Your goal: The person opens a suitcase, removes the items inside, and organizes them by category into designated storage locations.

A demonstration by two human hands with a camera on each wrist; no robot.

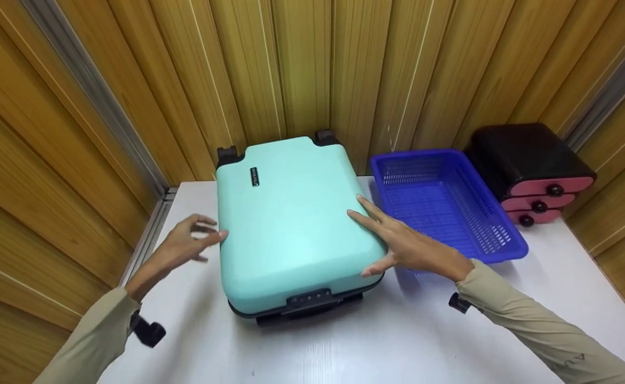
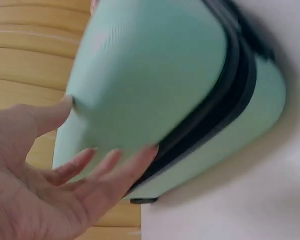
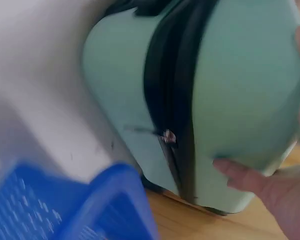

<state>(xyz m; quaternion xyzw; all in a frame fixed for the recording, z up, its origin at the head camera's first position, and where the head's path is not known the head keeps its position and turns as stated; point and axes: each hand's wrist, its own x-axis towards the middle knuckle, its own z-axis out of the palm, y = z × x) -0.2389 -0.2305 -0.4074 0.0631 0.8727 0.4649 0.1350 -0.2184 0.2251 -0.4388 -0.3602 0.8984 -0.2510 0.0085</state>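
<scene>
A mint-green hard-shell suitcase (image 1: 291, 213) lies flat on the white table, its two wheels toward the back wall and its combination lock (image 1: 309, 297) toward me. Beside its left edge is my left hand (image 1: 187, 242), fingers loosely spread; in the left wrist view the thumb and fingertips (image 2: 149, 156) meet or nearly meet the shell. My right hand (image 1: 398, 240) rests on the right edge with fingers spread over the top and the thumb near the front corner. A zipper pull (image 3: 167, 136) shows on the dark side seam in the right wrist view.
Right of the suitcase stands a blue plastic basket (image 1: 512, 248) with perforated walls. Behind it at the right is a black box with pink drawers (image 1: 536, 165) and round knobs. Wood-look panels (image 1: 302, 69) wall the white table (image 1: 344, 346) at the back and sides.
</scene>
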